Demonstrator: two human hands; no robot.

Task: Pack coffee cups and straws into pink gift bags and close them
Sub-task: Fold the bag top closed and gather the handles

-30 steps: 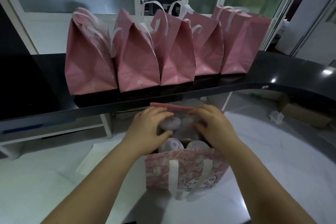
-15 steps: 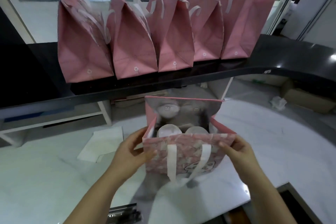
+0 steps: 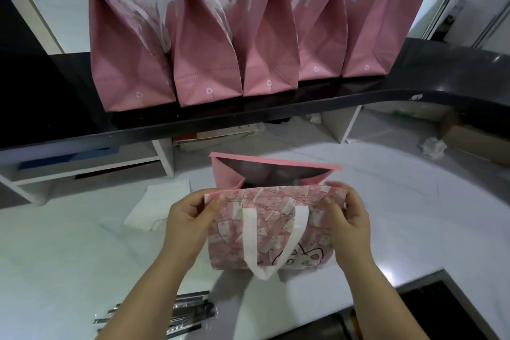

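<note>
Black ledge (image 3: 358,102): reference piece.
Closed bags (image 3: 209,44): five in a row upon the ledge, tops pinched shut.
Gift bag (image 3: 273,232): below and in front of the ledge. Recommended handling: bring near rim level to far rim, corners matched, side gussets tucked inward, handle kept outside. Pink, banknote-and-cartoon print, white strap handle, mouth gaping, contents unseen.
Left hand (image 3: 187,221), right hand (image 3: 350,223): each pinches a near-rim corner.
</note>
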